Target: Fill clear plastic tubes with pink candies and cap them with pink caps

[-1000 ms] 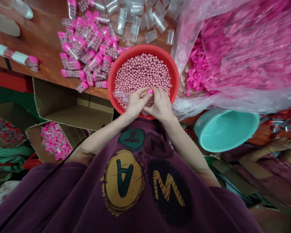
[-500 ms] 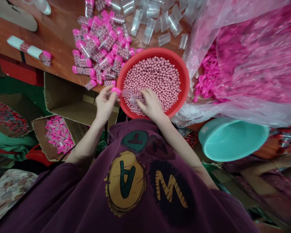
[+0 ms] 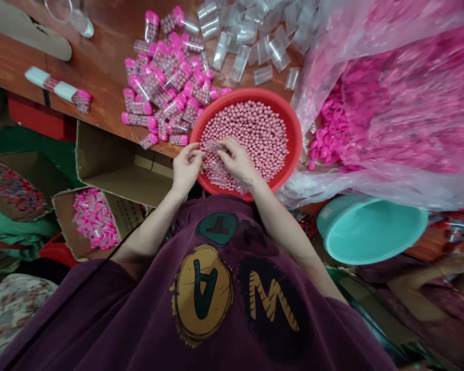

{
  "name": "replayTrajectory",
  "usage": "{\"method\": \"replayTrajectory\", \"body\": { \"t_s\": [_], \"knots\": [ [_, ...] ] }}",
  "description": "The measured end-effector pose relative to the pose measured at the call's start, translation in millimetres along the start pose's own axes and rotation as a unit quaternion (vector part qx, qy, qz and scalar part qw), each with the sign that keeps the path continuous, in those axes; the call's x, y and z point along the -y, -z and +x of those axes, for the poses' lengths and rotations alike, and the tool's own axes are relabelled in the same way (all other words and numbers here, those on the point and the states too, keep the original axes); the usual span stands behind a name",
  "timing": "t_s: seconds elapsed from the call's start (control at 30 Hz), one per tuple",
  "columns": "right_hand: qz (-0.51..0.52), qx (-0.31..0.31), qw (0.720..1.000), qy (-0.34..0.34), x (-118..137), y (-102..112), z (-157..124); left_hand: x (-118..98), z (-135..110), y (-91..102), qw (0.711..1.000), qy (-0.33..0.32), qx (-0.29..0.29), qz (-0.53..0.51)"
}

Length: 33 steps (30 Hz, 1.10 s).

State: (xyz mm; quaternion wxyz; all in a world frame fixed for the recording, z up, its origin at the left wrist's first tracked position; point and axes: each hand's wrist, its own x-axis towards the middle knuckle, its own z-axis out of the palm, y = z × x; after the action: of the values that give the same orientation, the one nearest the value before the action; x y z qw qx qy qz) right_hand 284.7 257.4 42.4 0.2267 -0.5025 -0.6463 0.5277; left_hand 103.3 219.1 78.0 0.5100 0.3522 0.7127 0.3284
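My left hand is at the left rim of a red basin, its fingers pinched together; what they hold, if anything, is hidden. Over the pink beads in that basin, my right hand has thumb and fingers closed on a clear plastic tube. More empty clear tubes lie on the beads just below the right hand. Left of the basin is a heap of bead-filled tubes with pink caps.
Loose clear tubes lie behind the basin. A plastic bag of pink parts spreads on the right, above a turquoise basin. Cardboard boxes stand lower left. Another person's arm shows at lower right.
My left hand has moved right to the basin's rim, and the pink cap seen in its fingers is out of sight. My right hand has lifted a clear tube toward the left hand.
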Motion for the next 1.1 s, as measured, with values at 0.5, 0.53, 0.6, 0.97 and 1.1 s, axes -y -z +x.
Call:
{"method": "replayTrajectory", "body": {
  "t_s": [0.5,0.53,0.6,0.97,1.1],
  "knots": [
    [0.224,-0.097,0.961,-0.131,-25.2,35.0,-26.8,-64.2,22.2,-55.8,0.783,-0.302,0.287,0.461],
    [0.240,-0.107,0.955,-0.139,-22.2,32.6,-27.1,-65.7,24.0,-54.5,0.771,-0.302,0.284,0.484],
    [0.252,-0.126,0.949,-0.143,-16.2,34.4,-32.8,-67.4,30.9,-49.7,0.758,-0.294,0.256,0.523],
    [-0.106,-0.444,0.816,-0.354,-131.5,175.9,-107.6,-57.8,56.8,-97.5,0.780,-0.212,0.211,0.550],
    [-0.206,-0.365,0.821,-0.388,-161.1,174.8,-102.2,-50.7,57.3,-115.0,0.779,-0.235,0.237,0.530]
  ]
}}
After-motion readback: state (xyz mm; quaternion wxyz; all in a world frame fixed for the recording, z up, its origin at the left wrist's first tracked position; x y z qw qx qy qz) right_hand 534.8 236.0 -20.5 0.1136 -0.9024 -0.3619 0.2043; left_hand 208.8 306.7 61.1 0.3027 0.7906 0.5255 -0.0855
